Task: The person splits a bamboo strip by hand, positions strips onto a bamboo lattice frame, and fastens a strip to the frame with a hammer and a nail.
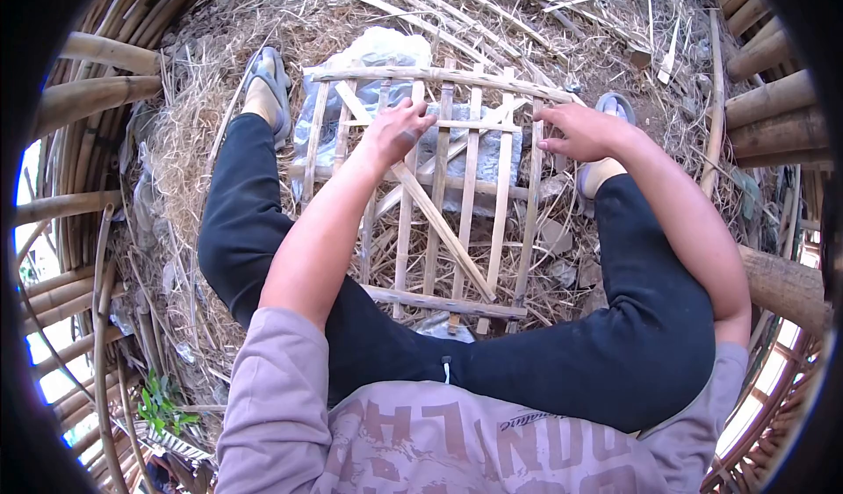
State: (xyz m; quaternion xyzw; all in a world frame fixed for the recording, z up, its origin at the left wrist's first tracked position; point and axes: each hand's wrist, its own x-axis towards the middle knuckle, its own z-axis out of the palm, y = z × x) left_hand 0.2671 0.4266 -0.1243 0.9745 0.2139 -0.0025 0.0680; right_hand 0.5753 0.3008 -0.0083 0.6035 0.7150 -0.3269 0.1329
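Observation:
A lattice of split bamboo slats (pixel 469 178) lies on the ground between the legs, with crosspieces at its far and near ends. Diagonal bamboo strips (pixel 443 230) cross its upright slats. My left hand (pixel 399 131) is over the upper middle of the lattice, its fingers curled at a thin crosswise bamboo strip (pixel 479 126). The fingertips' undersides are hidden. At the upper right corner, my right hand (pixel 580 131) has its thumb and forefinger apart beside the outer slat (pixel 529 222). Whether they touch it is unclear.
Crumpled clear plastic sheeting (pixel 386 48) lies under and beyond the lattice. Dry straw (pixel 189 169) covers the ground, with loose bamboo strips (pixel 492 2) at the back. Bamboo poles (pixel 97 99) line both sides. A green plant (pixel 162 404) grows at lower left.

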